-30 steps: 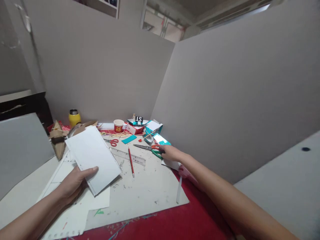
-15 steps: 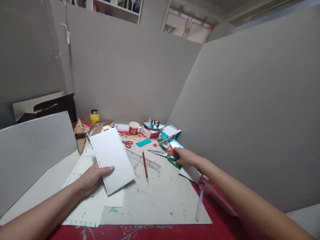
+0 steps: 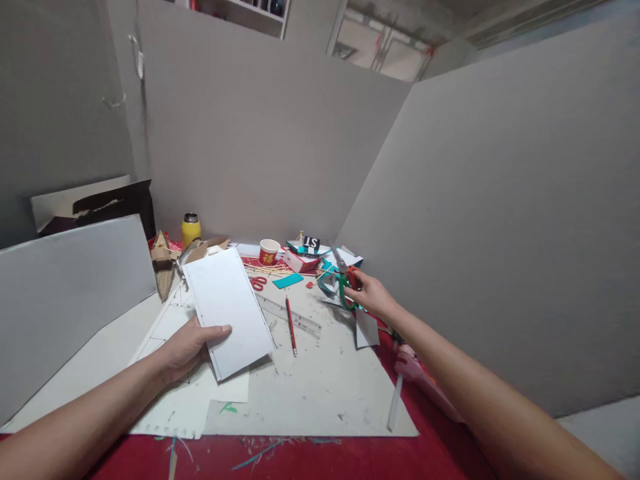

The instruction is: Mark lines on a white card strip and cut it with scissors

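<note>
My left hand (image 3: 193, 343) is closed on a white card (image 3: 230, 317), thumb on its face, above the drawn-on paper (image 3: 165, 407). On the right, my right hand (image 3: 367, 293) grips scissors (image 3: 345, 293) with green and orange handles, blades pointing up and away. Below that hand lies a small white piece (image 3: 367, 330). Between the hands, a red pencil (image 3: 291, 327) rests across a clear ruler (image 3: 305, 324) on the white board (image 3: 310, 400).
Behind stand a paper cup (image 3: 269, 252) and a yellow bottle (image 3: 191, 231). Red-handled scissors (image 3: 259, 283) and a teal strip (image 3: 288, 281) lie in front of thin sticks. A pink glue gun (image 3: 430, 383) rests at the right edge; a grey panel (image 3: 70, 300) stands left.
My right hand has lifted the scissors off the board, and their blades have swung from pointing left to pointing up. The small white piece beneath has shifted. My left hand still holds the card.
</note>
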A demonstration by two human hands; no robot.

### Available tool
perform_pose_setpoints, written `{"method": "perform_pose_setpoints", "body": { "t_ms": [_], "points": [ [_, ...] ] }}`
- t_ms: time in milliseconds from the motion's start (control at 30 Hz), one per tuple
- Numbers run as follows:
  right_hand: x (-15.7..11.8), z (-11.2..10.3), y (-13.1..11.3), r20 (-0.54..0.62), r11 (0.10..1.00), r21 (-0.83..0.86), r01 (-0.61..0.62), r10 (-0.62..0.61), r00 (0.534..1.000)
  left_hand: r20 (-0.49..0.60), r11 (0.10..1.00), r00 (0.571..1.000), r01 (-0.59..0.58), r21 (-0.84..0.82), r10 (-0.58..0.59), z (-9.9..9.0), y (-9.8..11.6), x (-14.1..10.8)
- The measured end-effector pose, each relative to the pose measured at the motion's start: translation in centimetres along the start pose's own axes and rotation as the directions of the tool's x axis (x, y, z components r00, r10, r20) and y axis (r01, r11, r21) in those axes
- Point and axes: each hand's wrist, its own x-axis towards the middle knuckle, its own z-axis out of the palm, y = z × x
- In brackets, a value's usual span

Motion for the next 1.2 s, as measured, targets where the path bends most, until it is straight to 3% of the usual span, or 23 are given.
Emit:
{"method": "perform_pose_setpoints", "body": {
  "t_ms": [133, 300, 467, 600, 733, 900, 1067, 1200],
  "points": [
    [-0.1, 0.8, -1.2, -0.044, 0.942, 0.323, -0.096, 0.116, 0.992, -0.002, 1.0, 1.0, 0.001, -0.006, -0.001, 0.0, 0.1, 0.0],
    [0.4, 0.7, -3.5, 0.042, 0.725, 0.671, -0.155, 0.171, 0.984, -0.007, 1.0, 1.0, 0.003, -0.025, -0.003, 0.5, 0.6, -0.4],
    [1.1, 0.6, -5.6, 0.09, 0.541, 0.824, -0.167, 0.167, 0.982, 0.0, 0.999, 1.0, -0.007, -0.037, 0.007, 0.7, 0.8, -0.5],
    [-1.1, 2.1, -8.1, 0.151, 0.468, 0.866, -0.176, 0.09, 0.984, 0.015, 0.999, 0.999, -0.028, -0.042, 0.028, 0.8, 1.0, -0.5],
    [-5.5, 4.2, -11.9, 0.258, 0.446, 0.867, -0.223, -0.019, 0.966, 0.029, 0.998, 0.998, -0.059, -0.024, 0.06, 1.2, 1.5, -0.8],
    [-9.9, 5.4, -16.3, 0.339, 0.494, 0.836, -0.239, -0.123, 0.933, 0.112, 0.988, 0.982, -0.152, 0.0, 0.151, 1.6, 2.3, -1.4],
    [-11.3, 5.3, -18.4, 0.227, 0.629, 0.774, -0.077, -0.162, 0.96, 0.121, 0.989, 0.981, -0.149, -0.006, 0.148, 2.1, 3.4, -2.3],
    [-11.0, 5.0, -18.9, 0.072, 0.603, 0.798, 0.023, -0.134, 0.988, 0.114, 0.986, 0.98, -0.164, -0.032, 0.166, 2.9, 3.9, -3.3]
  ]
}}
